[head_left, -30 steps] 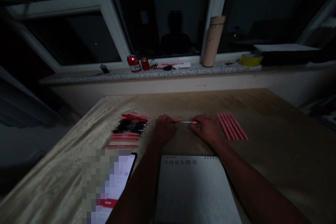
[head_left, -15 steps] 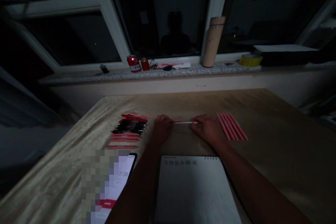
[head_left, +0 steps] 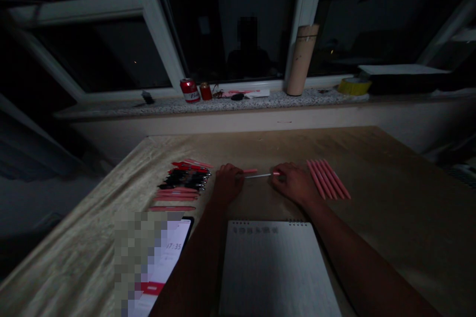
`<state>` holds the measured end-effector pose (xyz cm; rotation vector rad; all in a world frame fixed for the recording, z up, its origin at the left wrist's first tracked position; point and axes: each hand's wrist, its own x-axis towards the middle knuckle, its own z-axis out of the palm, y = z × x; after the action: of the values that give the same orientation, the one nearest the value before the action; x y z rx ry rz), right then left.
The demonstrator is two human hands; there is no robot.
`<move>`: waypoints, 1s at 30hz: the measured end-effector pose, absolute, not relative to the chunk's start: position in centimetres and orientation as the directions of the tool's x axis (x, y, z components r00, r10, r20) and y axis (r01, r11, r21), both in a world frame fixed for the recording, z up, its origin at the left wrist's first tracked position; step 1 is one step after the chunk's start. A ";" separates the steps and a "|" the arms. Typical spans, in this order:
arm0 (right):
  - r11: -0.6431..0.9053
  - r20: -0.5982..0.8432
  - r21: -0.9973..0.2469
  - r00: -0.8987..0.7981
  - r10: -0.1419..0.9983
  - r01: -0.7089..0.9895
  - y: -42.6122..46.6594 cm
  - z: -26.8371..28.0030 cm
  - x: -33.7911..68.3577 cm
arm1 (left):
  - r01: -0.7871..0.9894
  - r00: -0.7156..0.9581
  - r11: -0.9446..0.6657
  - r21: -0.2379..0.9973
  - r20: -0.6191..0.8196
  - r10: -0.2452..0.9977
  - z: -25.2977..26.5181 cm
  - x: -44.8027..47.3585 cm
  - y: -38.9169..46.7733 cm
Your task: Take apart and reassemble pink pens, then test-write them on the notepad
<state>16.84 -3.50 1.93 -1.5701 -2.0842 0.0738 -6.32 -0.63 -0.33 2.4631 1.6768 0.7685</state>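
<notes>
A thin white pen refill spans the gap between my hands, above the cloth. My left hand is closed on its left end. Fingers of my right hand pinch a short pink pen part at the refill's right end; whether the refill sits inside it I cannot tell. Just behind the refill, a pink pen barrel sticks out beside my left fingertips, its left end hidden. Several pink pens lie in a slanted row right of my right hand.
Pink, red and black pens lie stacked at the left. A spiral notepad is between my forearms, with a lit phone left of it. Cans, a tall cylinder and yellow tape stand on the windowsill.
My left hand has shifted slightly left, and the refill's left end now sits a little lower, apart from the pink barrel. My right hand has barely moved.
</notes>
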 end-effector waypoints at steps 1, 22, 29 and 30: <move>0.336 0.368 -0.342 -0.203 0.907 0.878 -3.5 1.9 16.7 | 0.848 0.283 -0.413 0.333 0.374 0.883 -0.3 -6.3 -0.7; 0.493 0.342 -0.229 -0.405 0.848 0.839 -3.5 1.0 15.6 | 0.798 0.440 -0.522 0.301 0.301 0.846 0.2 -5.7 -1.1; 0.548 0.363 -0.261 -0.445 0.819 0.795 -3.6 0.7 15.5 | 0.792 0.397 -0.508 0.339 0.346 0.850 0.3 -5.6 -1.2; 0.552 0.365 -0.264 -0.448 0.816 0.791 -3.6 0.7 15.5 | 0.791 0.396 -0.508 0.341 0.347 0.850 0.4 -5.5 -1.2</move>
<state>15.49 -3.55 0.66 -1.2995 -2.3402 0.0760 -5.52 -1.23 0.37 2.5218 1.4894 0.7387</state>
